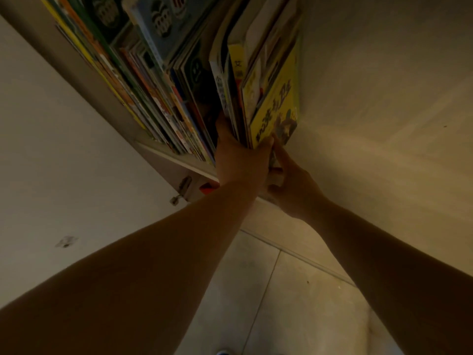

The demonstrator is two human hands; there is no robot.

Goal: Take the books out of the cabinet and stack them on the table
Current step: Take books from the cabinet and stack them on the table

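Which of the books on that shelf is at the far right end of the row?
The yellow-covered book, outermost on the right beside the wall, with the right hand touching its lower edge.

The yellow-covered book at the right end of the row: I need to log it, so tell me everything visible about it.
The yellow-covered book is a thin, glossy picture book with bold dark lettering and a dark figure on its cover. It stands outermost on the right of the cabinet row, tilted, its cover facing outward. The left hand wraps the bundle's lower edge, thumb on this cover; the right hand supports from below, fingers touching its bottom corner.
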